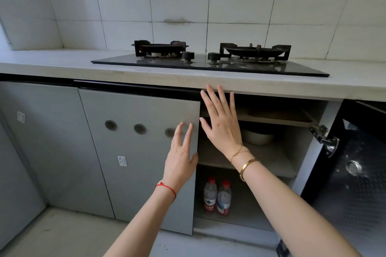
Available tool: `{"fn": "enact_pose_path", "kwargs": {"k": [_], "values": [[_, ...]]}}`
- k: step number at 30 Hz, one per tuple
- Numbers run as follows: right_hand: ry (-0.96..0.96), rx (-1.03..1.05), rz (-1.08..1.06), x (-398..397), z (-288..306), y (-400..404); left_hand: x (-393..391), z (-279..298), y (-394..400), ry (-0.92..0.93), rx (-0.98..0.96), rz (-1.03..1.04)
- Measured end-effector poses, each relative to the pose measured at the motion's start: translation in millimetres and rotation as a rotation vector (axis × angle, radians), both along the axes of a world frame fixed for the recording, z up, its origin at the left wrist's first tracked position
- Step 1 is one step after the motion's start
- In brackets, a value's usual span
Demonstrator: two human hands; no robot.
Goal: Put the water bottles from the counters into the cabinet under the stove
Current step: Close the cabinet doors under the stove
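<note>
My left hand [181, 156] lies flat, fingers spread, on the left door [144, 148] at its free edge, and my right hand [221, 123] hangs open and empty before the open cabinet [292, 152]. The two water bottles [217, 197] stand upright on its floor at six o'clock from my right fingers. The swung-out right door [355, 183] at three o'clock needs closing, so my right hand is nearer; the stove [208, 62] sits at twelve.

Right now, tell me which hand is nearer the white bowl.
Right. The right hand is spread open in front of the cabinet opening, just left of the bowl; the left hand lies flat on the door, farther left.
</note>
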State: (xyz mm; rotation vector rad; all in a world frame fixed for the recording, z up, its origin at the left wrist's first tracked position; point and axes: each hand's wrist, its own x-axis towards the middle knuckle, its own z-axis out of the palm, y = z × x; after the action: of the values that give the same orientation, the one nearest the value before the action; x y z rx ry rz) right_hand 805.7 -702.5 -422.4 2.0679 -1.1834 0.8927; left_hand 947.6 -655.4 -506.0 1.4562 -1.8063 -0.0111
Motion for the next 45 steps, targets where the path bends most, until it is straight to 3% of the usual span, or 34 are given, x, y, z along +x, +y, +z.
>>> {"fn": "enact_pose_path", "kwargs": {"k": [13,31,38,45], "values": [[-0.317,0.058,0.009,-35,-19,118,-19,6,74,0.081,-0.054,-0.141],[-0.436,-0.169,-0.461,-202,-50,360,-225,110,178,-0.044,-0.354,-0.840],[-0.652,-0.169,-0.582,-241,-64,388,-303,123,200,-0.081,-0.297,-0.964],[-0.744,-0.110,-0.477,-245,-82,376,-319,119,204,-0.073,-0.276,-0.992]]}}
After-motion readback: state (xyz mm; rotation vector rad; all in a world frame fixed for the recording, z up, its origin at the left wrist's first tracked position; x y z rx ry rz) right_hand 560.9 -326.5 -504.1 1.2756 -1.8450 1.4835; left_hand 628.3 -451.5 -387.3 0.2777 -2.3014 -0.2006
